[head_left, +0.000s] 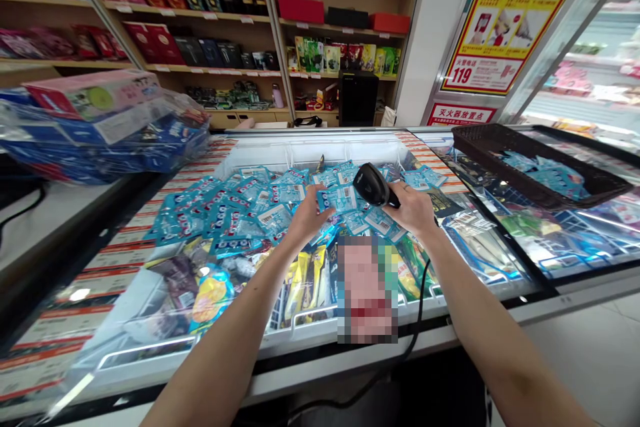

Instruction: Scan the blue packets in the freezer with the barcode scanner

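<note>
In the head view, the right hand (411,208) has its fingers wrapped around the handle of a black scanner (371,184). The left hand (309,213) has its thumb and finger at the edge of one blue packet (339,200), but I cannot tell if they pinch it tight. That packet is near the scanner, over the glass lid (270,151), with lots more blue packets (220,213) spread around it. Some of these lie on top of each other, so the scanner might read the wrong one, or one might get read twice. The lid looks smooth and shiny, so a push from an arm could make packets slide, and some might fall. The black cord (424,280) hangs down by the front edge and could catch on something if the scanner is pulled too far. Light shining on a wrinkly packet could also make its lines hard to read. Under the glass, the freezer (300,373) has yellow packs (306,280) and other bright bags in it. On the right, a brown basket (465,144) sits on top with more blue packets inside. On the left, clear plastic wrap (187,130) goes around a pile of boxes (95,97).
</note>
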Demonstrator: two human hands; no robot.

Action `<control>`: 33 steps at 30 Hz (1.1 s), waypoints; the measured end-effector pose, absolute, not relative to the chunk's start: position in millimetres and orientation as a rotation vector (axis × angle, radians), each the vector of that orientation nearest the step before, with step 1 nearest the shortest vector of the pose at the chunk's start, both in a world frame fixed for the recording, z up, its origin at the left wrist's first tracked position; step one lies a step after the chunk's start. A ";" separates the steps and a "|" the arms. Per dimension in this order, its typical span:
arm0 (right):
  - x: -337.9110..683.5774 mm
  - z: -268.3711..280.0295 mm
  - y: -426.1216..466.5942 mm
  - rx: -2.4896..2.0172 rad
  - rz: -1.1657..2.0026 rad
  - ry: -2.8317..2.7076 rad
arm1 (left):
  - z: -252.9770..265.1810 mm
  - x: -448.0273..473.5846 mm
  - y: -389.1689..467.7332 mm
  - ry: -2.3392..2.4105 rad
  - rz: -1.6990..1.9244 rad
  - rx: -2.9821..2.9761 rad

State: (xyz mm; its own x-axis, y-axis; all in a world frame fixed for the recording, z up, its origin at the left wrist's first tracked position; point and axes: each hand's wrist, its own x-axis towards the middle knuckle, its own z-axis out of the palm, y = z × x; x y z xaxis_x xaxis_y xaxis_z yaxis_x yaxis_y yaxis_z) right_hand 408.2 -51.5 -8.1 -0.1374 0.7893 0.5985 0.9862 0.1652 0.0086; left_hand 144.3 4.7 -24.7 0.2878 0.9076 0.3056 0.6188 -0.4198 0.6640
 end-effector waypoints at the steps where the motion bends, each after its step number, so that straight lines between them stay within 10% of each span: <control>1: 408.3 -8.1 -51.8 -1.669 -0.569 -1.994 | -25.3 142.7 6.2 1.368 0.987 2.117; 33: 405.8 -10.7 -53.1 -1.421 -0.448 -2.291 | -22.0 136.0 10.1 1.340 1.220 2.115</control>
State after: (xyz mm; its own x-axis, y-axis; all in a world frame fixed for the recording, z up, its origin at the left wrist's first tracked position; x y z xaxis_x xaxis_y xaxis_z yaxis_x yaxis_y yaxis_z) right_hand 405.8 -53.1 -10.7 -0.3990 0.7708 0.4966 0.9012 0.4297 0.0571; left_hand 136.0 10.1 -22.0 0.1799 0.8608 0.4762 0.5550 -0.4885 0.6733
